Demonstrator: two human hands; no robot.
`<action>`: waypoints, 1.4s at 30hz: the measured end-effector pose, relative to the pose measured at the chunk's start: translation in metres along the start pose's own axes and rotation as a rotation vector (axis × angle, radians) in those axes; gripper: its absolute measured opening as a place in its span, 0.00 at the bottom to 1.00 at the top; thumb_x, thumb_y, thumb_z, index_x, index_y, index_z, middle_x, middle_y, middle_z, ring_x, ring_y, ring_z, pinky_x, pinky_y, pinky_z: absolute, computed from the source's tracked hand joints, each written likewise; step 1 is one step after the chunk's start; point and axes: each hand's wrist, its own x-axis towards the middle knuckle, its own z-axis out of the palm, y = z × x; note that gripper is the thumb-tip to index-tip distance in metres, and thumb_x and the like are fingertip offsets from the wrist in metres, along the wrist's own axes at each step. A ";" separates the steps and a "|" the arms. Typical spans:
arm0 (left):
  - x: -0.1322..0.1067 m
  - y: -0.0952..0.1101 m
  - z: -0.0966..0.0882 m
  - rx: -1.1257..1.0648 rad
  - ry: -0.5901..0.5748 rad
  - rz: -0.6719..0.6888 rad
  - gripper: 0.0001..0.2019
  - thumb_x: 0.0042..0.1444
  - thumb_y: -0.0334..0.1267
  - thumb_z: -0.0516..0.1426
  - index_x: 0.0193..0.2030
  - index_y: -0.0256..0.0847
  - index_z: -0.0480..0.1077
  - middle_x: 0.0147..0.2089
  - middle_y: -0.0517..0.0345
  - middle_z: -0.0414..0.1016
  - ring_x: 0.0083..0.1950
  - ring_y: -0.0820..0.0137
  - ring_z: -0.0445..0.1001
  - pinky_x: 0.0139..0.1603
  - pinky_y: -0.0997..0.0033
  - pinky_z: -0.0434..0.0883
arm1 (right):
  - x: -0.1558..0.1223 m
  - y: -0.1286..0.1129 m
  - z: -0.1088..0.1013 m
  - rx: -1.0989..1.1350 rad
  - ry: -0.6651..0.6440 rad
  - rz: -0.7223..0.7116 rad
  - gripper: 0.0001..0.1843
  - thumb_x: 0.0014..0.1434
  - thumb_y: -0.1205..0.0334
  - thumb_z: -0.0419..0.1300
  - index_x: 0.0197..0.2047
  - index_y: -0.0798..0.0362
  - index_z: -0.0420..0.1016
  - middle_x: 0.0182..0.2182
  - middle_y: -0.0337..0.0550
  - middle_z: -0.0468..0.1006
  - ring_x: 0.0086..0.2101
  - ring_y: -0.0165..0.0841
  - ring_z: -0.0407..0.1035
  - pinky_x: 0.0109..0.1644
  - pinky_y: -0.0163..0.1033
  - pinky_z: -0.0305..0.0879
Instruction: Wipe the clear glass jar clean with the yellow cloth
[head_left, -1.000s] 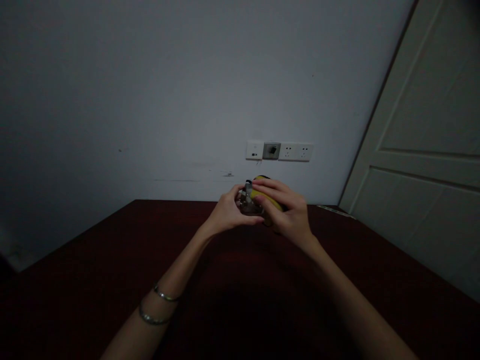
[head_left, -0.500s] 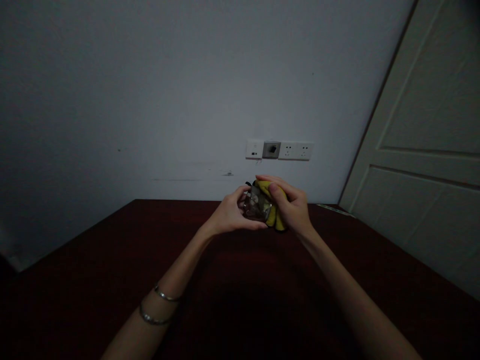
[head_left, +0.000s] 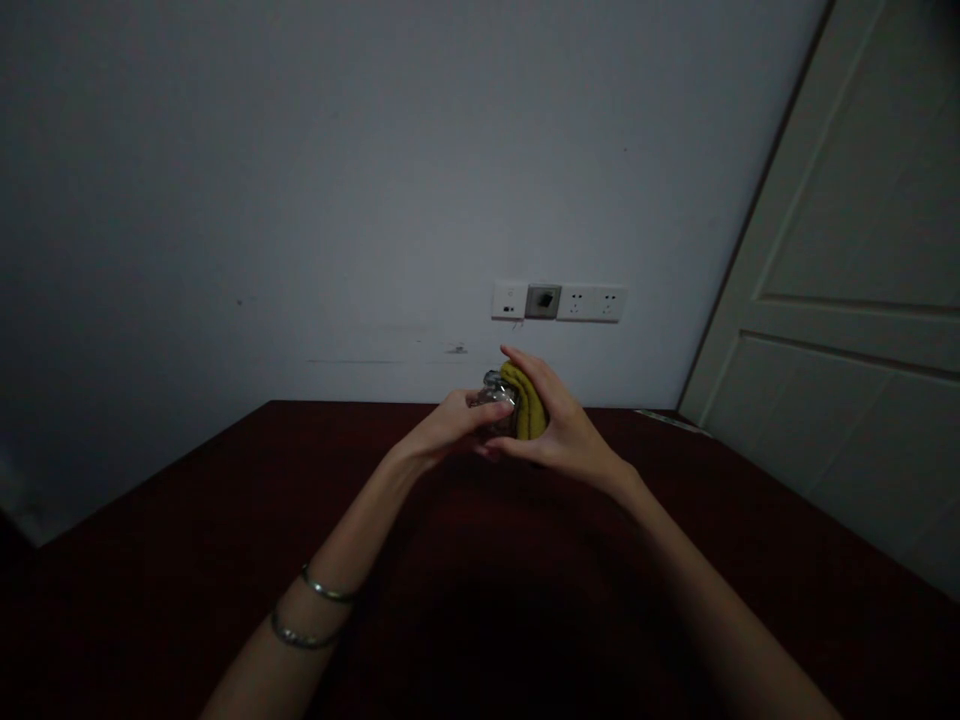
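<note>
Above the dark red table, my left hand is closed around a small clear glass jar, its thumb lying across the front. The jar's neck points up, and much of its body is hidden by fingers. Against the jar's right side my right hand presses a folded yellow cloth, thumb below and fingers over the top and far side. Both hands are close together in the middle of the view.
A dark red tabletop runs back to a pale wall. A row of white sockets with a grey switch plate is on the wall. On the right stands a pale panelled door.
The jar has turned more upright, and my left thumb has moved up across its front. My right hand has shifted its hold, with the cloth now more folded along the jar's right side.
</note>
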 end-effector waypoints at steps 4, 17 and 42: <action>0.000 0.000 0.001 -0.009 -0.013 -0.039 0.21 0.44 0.52 0.63 0.34 0.34 0.70 0.27 0.56 0.69 0.24 0.73 0.69 0.27 0.68 0.72 | -0.001 0.006 0.003 0.035 0.044 0.048 0.48 0.44 0.59 0.69 0.65 0.43 0.52 0.60 0.48 0.61 0.59 0.42 0.58 0.63 0.53 0.54; -0.004 -0.005 -0.018 0.252 -0.161 -0.098 0.25 0.42 0.46 0.65 0.45 0.34 0.68 0.34 0.52 0.72 0.30 0.72 0.71 0.33 0.66 0.72 | 0.002 0.027 0.015 0.462 0.296 0.584 0.52 0.38 0.54 0.70 0.64 0.56 0.55 0.58 0.59 0.65 0.54 0.47 0.66 0.58 0.52 0.62; 0.006 -0.016 -0.006 0.613 0.211 0.408 0.39 0.32 0.44 0.70 0.53 0.38 0.62 0.53 0.46 0.66 0.56 0.54 0.65 0.59 0.46 0.60 | 0.005 0.018 0.017 0.636 0.115 0.719 0.28 0.48 0.52 0.64 0.51 0.55 0.69 0.44 0.53 0.79 0.38 0.43 0.76 0.41 0.46 0.74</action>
